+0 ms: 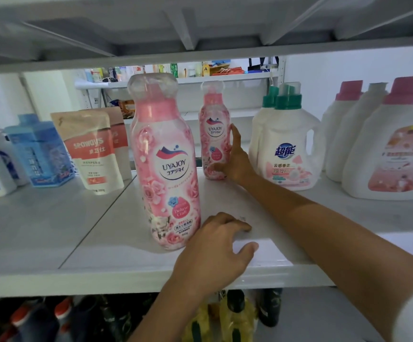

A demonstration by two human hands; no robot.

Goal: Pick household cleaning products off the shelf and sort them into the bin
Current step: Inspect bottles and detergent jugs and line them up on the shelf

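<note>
Shelf (pixel 225 275), white, stocked with laundry and cleaning goods in loose rows by kind, labels facing out, presumably so each can be read and taken from the front. Item in hand: rear pink bottle (pixel 214 134), upright, set back toward the middle of the shelf behind and to the right of a larger-looking front pink bottle (pixel 167 164) of the same brand, which stands near the shelf edge. Right hand (pixel 235 159) reaches deep, arm stretched over the shelf; its fingers lie along the bottle's right side and the thumb curls across the lower front, so the hand is cupped against the bottle rather than fully closed round it; whether it bears any weight cannot be told, and the base appears to rest on the shelf. Left hand (pixel 215 250) lies palm down on the shelf edge, fingers loosely spread, holding nothing, likely a brace for the long reach. Neighbours: white jug with green cap (pixel 289 146) just right of the right hand; refill pouch (pixel 94 149) to the left. Bin not in view.
</note>
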